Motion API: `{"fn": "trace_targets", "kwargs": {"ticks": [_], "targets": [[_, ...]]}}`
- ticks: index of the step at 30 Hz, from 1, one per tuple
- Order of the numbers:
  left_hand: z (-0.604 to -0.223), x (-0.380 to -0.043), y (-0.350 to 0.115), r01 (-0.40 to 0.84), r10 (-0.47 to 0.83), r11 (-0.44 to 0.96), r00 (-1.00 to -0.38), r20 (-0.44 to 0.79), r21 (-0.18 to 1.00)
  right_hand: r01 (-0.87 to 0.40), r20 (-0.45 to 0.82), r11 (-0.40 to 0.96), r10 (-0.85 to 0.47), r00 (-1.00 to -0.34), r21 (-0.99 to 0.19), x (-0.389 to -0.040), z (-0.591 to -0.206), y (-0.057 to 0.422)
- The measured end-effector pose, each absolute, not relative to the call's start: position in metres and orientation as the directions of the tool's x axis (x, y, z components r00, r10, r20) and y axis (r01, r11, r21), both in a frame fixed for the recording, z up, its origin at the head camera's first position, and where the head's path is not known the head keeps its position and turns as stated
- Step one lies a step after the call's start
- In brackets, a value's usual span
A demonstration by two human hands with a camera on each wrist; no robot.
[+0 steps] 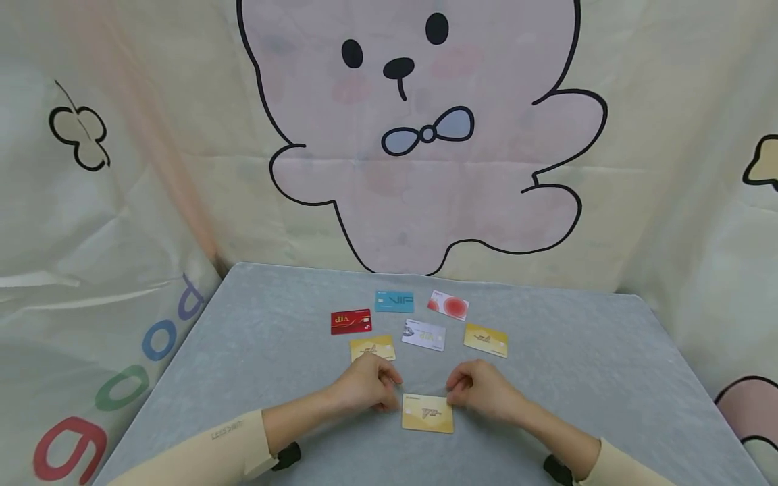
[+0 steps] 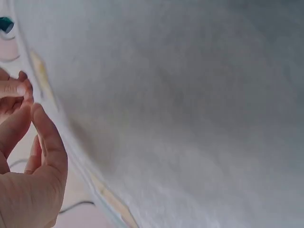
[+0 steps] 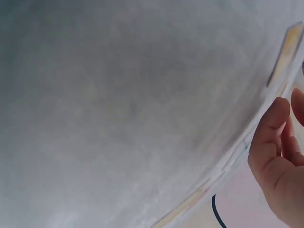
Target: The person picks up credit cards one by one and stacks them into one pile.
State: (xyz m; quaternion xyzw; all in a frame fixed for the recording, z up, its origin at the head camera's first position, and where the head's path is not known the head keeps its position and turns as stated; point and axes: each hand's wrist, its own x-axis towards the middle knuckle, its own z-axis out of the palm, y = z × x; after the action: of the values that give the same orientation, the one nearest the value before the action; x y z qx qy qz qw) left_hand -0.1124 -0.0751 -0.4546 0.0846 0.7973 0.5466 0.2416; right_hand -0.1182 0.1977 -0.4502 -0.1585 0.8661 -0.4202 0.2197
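Note:
A gold card [image 1: 427, 413] lies flat on the grey cloth, between the two hands. My left hand [image 1: 369, 383] is just off its left edge, with fingers loosely bent and no card between them. On the other side, the fingertips of my right hand [image 1: 485, 389] are right at the card's upper right corner. Thumb and forefinger of the right hand [image 3: 275, 156] stand apart in the right wrist view. In the left wrist view, the left hand's thumb and forefinger tips come close together beside the gold card [image 2: 42, 76]. Another gold card [image 1: 373, 346] is partly covered by the left hand.
Farther back lie a red card [image 1: 350, 322], a blue card [image 1: 394, 301], a white card with a red disc [image 1: 448, 305], a pale silver card [image 1: 423, 335] and a third gold card [image 1: 485, 339]. The cloth-covered table [image 1: 608, 378] ends at a printed curtain [image 1: 486, 216].

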Motion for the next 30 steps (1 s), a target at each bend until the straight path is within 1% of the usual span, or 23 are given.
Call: {"fn": "trace_targets", "kwargs": {"ticks": [8,12,17,21,27,30], "targets": [[-0.436,-0.120,-0.105,-0.094,0.336,0.387,-0.912,-0.235,0.918,-0.148,-0.143,0.561,-0.442,-0.885,-0.814,-0.120,-0.437,0.195],[-0.427,-0.122,-0.116,-0.085,0.295,0.387,-0.932,-0.211,0.918,-0.188,-0.096,0.548,-0.448,-0.889,-0.815,-0.124,-0.434,0.194],[-0.419,-0.122,-0.125,-0.106,0.210,0.398,-0.956,-0.203,0.911,-0.200,-0.089,0.553,-0.451,-0.888,-0.809,-0.128,-0.432,0.189],[-0.414,-0.122,-0.129,-0.127,0.145,0.405,-0.969,-0.201,0.905,-0.240,-0.056,0.587,-0.440,-0.896,-0.773,-0.132,-0.430,0.184],[-0.410,-0.122,-0.135,-0.117,0.110,0.388,-0.979,-0.172,0.914,-0.256,-0.038,0.626,-0.416,-0.909,-0.737,-0.137,-0.426,0.177],[-0.408,-0.122,-0.138,-0.105,0.104,0.373,-0.983,-0.154,0.922,-0.236,-0.052,0.634,-0.400,-0.915,-0.736,-0.140,-0.424,0.173]]}}
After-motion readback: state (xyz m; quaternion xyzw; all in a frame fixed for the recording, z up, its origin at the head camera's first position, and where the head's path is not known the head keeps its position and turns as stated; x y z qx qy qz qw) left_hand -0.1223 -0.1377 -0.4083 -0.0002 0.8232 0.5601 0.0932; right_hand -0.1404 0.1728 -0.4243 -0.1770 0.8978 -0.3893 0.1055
